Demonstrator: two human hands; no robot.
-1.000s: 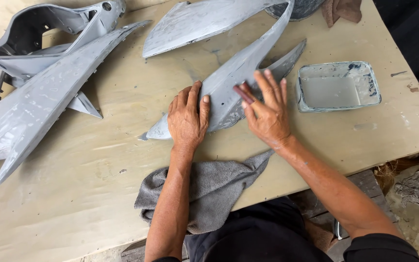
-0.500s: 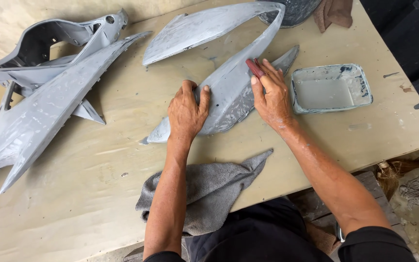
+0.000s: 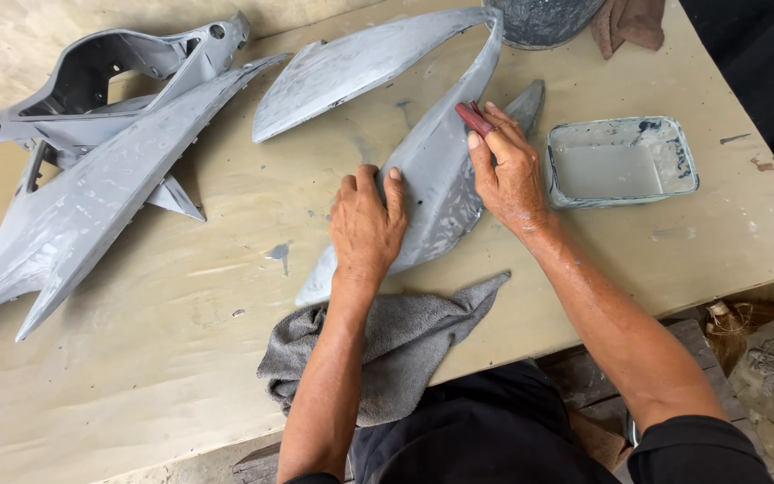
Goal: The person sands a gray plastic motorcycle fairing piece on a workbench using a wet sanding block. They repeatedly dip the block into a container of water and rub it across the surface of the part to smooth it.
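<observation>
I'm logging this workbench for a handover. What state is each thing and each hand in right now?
Left hand: flat on the grey panel, pressing it down.
Right hand: holds a red sanding piece against the panel.
Tray: holds cloudy liquid.
Grey rag: crumpled, hanging over the table edge.
Long panel: lying flat, untouched.
Frame part: lying untouched.
Curved panel: lying untouched.

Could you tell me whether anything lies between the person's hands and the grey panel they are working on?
Under the right hand a small reddish sanding piece lies between the fingers and the grey panel. The left hand rests flat on the panel with nothing visible between. The grey cloth lies beneath the forearm, not between.
</observation>
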